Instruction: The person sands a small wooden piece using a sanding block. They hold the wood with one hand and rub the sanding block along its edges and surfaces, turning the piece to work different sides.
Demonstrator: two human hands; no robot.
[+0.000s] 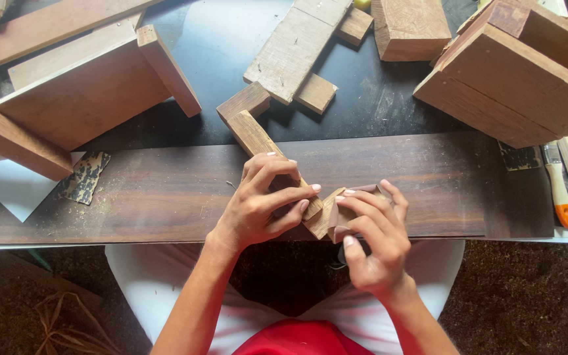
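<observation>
Left hand (pixel 261 204) gripping one wood strip (pixel 258 141), right hand (pixel 373 230) pressing one folded, probably sandpaper sheet (pixel 344 212)

Dark worktop (pixel 225 39) w/ glossy glare, long dark brown plank (pixel 133 190) across front, brown dirt floor (pixel 520 296) below, daylight.

A: Observer's own body, head view: both forearms bare, no sleeves reaching the wrists. No watch, bracelet or rings visible.

B: Nails?

A: Left hand (pixel 258 207) and right hand (pixel 373 240): fingernails longish, pale, unpainted as far as can be told.

B: Clothing?

A: White cloth over both thighs; a red garment at bottom centre. Nothing more in view.
</observation>
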